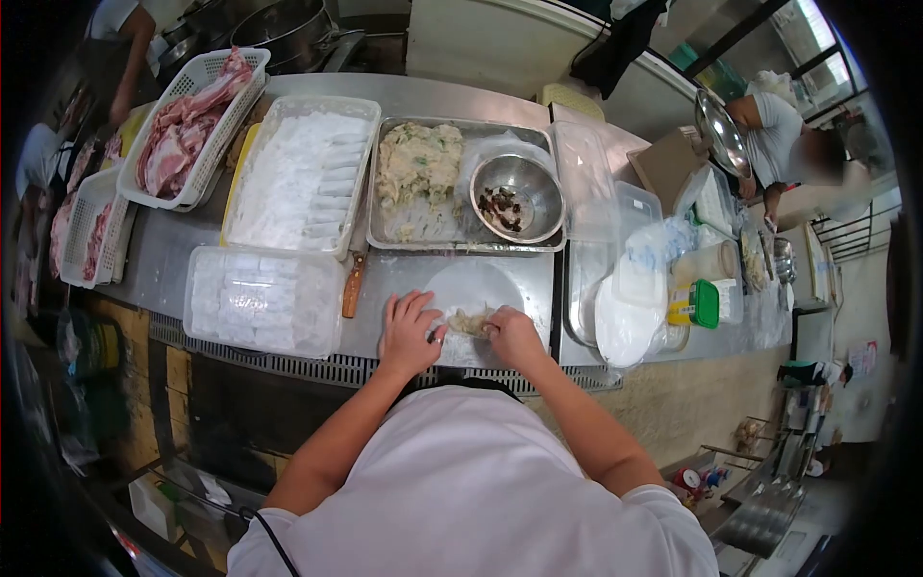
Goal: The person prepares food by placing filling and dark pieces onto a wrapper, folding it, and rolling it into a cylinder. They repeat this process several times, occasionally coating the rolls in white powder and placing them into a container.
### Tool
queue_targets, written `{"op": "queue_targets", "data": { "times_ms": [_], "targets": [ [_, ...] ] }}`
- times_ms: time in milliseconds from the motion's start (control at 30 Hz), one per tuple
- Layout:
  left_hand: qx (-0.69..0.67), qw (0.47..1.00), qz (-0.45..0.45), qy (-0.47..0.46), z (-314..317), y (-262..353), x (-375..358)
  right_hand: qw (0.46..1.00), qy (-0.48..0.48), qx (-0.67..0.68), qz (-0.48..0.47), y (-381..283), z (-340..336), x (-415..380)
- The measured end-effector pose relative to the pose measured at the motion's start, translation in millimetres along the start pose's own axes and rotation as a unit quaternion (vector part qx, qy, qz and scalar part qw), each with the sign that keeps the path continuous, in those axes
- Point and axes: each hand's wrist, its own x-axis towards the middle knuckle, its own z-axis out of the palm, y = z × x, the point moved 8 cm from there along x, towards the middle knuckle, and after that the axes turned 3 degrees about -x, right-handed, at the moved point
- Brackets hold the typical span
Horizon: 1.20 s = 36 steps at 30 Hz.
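A thin round translucent wrapper (486, 281) lies flat on the steel table in front of me. On its near part sits a small strip of pale filling (468, 322). My left hand (411, 332) rests at the wrapper's left side, fingers spread and nothing held. At the right end of the strip, my right hand (514, 337) has its fingers drawn together on the filling. Beyond the wrapper, a metal tray (423, 240) bears a mound of pale minced mixture (420, 159) with green flecks. A steel bowl (553, 207) with dark bits stands in that tray.
Left are a tub (248, 197) of white rolls, a lidded box (264, 303), a wooden-handled knife (355, 286) and a basket of raw meat (197, 135). Right are plastic containers, a white oval plate (625, 327) and a green-lidded jar (705, 303). Other people stand at both ends.
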Motion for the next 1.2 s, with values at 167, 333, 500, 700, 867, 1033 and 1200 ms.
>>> {"op": "queue_targets", "data": {
  "times_ms": [167,333,500,700,867,1033,1200],
  "targets": [
    [0.0,1.0,0.005,0.003,1.6,0.2,-0.1,0.999,0.023,0.002,0.045,-5.0,-12.7,-6.6],
    [0.01,1.0,0.004,-0.003,1.1,0.6,0.5,0.998,-0.027,-0.024,0.056,-8.6,-3.4,-5.1],
    [0.009,1.0,0.004,-0.005,0.7,2.2,1.2,0.999,0.031,0.008,0.032,7.0,-3.2,-7.6],
    [0.015,1.0,0.0,-0.009,1.2,1.3,1.0,0.933,0.002,0.278,0.227,44.1,5.0,-13.5],
    [0.013,1.0,-0.001,-0.009,0.5,1.9,1.0,0.841,0.009,0.459,0.286,55.9,5.1,-21.3],
    [-0.015,1.0,-0.013,-0.007,3.1,-8.8,0.0,0.791,0.061,0.581,0.182,-0.9,-66.1,1.4],
    [-0.003,1.0,-0.017,-0.013,-4.1,-1.7,5.0,0.835,0.214,0.497,-0.097,-154.2,-229.5,27.2]
  ]
}}
